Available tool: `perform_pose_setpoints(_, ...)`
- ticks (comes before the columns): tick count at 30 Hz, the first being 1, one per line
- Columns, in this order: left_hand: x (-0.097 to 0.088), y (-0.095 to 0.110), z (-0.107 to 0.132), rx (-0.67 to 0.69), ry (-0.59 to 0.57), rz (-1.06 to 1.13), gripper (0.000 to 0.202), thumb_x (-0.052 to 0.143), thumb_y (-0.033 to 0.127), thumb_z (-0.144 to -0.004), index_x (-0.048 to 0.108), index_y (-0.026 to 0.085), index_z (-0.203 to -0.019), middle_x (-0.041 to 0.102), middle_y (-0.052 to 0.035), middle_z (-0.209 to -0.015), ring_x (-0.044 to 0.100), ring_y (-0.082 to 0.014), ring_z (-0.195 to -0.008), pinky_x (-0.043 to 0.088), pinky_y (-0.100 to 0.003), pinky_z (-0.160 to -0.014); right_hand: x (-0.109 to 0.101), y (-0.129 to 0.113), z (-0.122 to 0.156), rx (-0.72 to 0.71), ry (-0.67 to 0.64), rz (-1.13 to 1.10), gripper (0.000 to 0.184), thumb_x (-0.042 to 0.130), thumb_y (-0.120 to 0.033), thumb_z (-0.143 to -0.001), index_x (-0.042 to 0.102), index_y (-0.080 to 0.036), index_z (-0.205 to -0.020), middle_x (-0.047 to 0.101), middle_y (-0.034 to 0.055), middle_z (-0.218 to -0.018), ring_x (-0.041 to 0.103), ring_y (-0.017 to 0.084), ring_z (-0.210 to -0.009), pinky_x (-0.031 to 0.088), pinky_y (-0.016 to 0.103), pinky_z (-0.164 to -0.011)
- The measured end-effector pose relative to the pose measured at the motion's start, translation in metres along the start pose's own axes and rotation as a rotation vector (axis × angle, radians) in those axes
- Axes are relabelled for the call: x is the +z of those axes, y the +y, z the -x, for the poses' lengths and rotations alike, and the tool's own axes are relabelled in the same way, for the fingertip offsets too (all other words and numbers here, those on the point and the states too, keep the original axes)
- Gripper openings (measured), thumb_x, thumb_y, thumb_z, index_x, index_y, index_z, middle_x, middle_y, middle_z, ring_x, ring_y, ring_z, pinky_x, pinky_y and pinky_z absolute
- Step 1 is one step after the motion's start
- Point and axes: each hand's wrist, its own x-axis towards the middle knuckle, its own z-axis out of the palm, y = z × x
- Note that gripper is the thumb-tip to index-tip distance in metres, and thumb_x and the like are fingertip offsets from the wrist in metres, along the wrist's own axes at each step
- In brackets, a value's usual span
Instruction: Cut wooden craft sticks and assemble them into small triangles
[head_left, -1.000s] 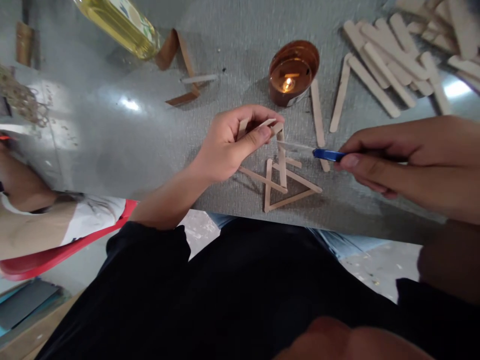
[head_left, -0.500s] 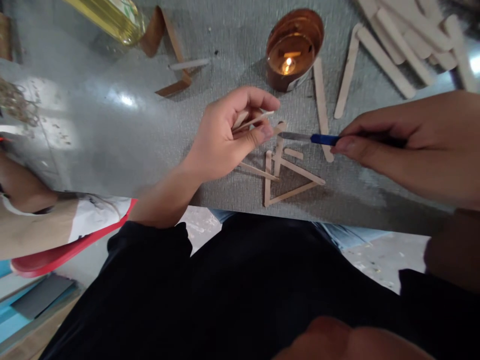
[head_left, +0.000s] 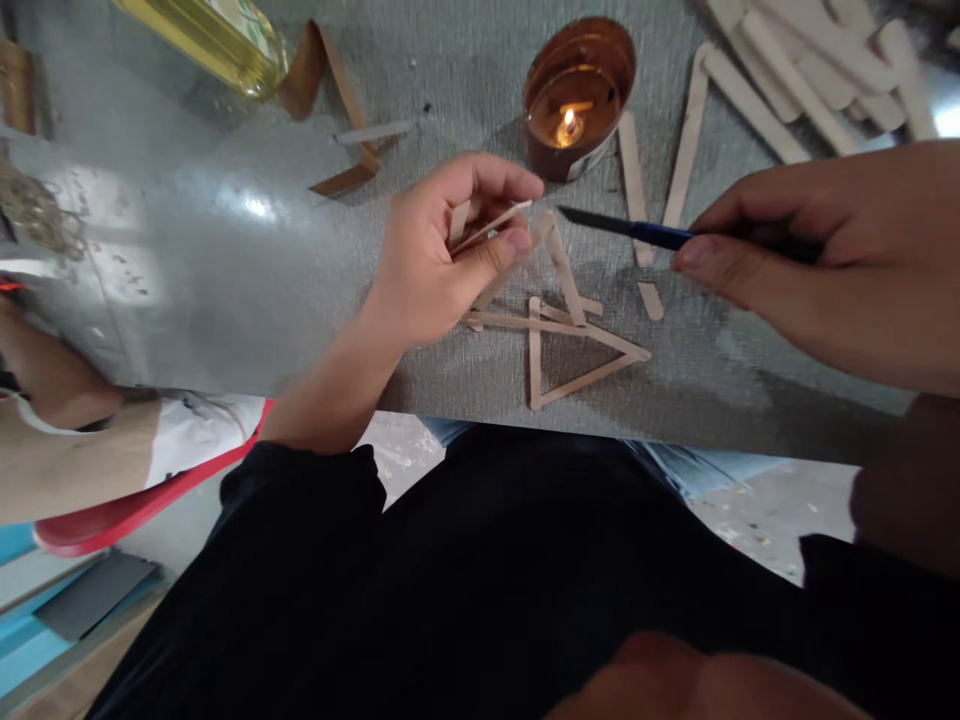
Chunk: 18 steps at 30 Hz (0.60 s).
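Observation:
My left hand is closed on a triangle of joined wooden craft sticks, holding it tilted above the table. One slim stick juts out between thumb and fingers. A blue-handled knife is gripped in my right hand, its narrow blade pointing left. The blade tip is close to the upper corner of the held triangle; whether they touch I cannot tell. Below, a second craft-stick triangle lies flat on the grey table. A short cut piece lies under the knife, near the end of a loose craft stick.
A lit candle in a brown container stands just beyond my hands. More craft sticks are piled at the far right. A bottle of yellow liquid and a curled brown strip are far left. Another person's arm shows at left.
The held triangle has turned and lifted, its upper corner swinging away from me. The knife has moved slightly up and its blade now looks dark. The short piece now lies apart from the loose stick.

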Motion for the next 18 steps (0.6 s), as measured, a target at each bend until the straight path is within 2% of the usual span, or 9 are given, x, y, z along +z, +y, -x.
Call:
perform_pose_setpoints(3,0.002,0.003,0.001,0.019,0.025,-0.027,0.043,0.077,0.059,-0.097,0.072,0.027,-0.125,0.075,-0.0009,-0.09,0.076,-0.0174,-0.091,0.069,-0.041,-0.087,0.003,-0.015,0.0,-0.014,0.058,0.144,0.041,0.079,-0.068,-0.092,0.082,-0.029,-0.106,0.07,0.0013,-0.076,0.054,0.009,-0.062,0.033,0.032,-0.054)
perform_pose_setpoints(6,0.006,0.011,0.005,0.027,0.043,-0.048,0.044,0.076,0.061,-0.097,0.072,0.026,-0.123,0.074,-0.0009,-0.088,0.076,-0.0169,-0.087,0.067,-0.036,-0.078,0.019,-0.035,0.003,-0.001,0.078,-0.113,0.038,0.09,-0.057,-0.085,0.078,-0.022,-0.095,0.065,0.0001,-0.071,0.048,0.006,-0.058,0.031,0.028,-0.051)
perform_pose_setpoints(10,0.013,0.016,0.011,0.06,0.06,-0.044,0.042,0.076,0.06,-0.098,0.072,0.026,-0.121,0.075,-0.0011,-0.088,0.076,-0.0163,-0.083,0.065,-0.033,-0.073,0.048,-0.048,0.006,-0.028,-0.07,-0.469,0.044,0.095,-0.053,-0.079,0.08,-0.02,-0.106,0.064,-0.0004,-0.073,0.047,0.007,-0.059,0.035,0.027,-0.051)
perform_pose_setpoints(14,0.02,0.009,0.013,0.073,0.073,-0.086,0.042,0.077,0.06,-0.097,0.07,0.027,-0.123,0.078,-0.0018,-0.09,0.075,-0.015,-0.079,0.06,-0.03,-0.067,0.065,-0.05,0.007,-0.038,-0.117,-0.521,0.034,0.092,-0.049,-0.084,0.078,-0.02,-0.096,0.063,-0.0008,-0.073,0.047,0.007,-0.063,0.038,0.026,-0.055)
perform_pose_setpoints(18,0.025,0.005,0.013,0.065,0.108,-0.147,0.039,0.077,0.056,-0.098,0.07,0.026,-0.122,0.079,-0.0025,-0.091,0.074,-0.0148,-0.075,0.054,-0.028,-0.06,0.068,-0.05,0.006,-0.046,-0.098,-0.511,0.035,0.092,-0.052,-0.084,0.075,-0.022,-0.087,0.058,-0.0021,-0.069,0.044,0.007,-0.06,0.033,0.026,-0.053)
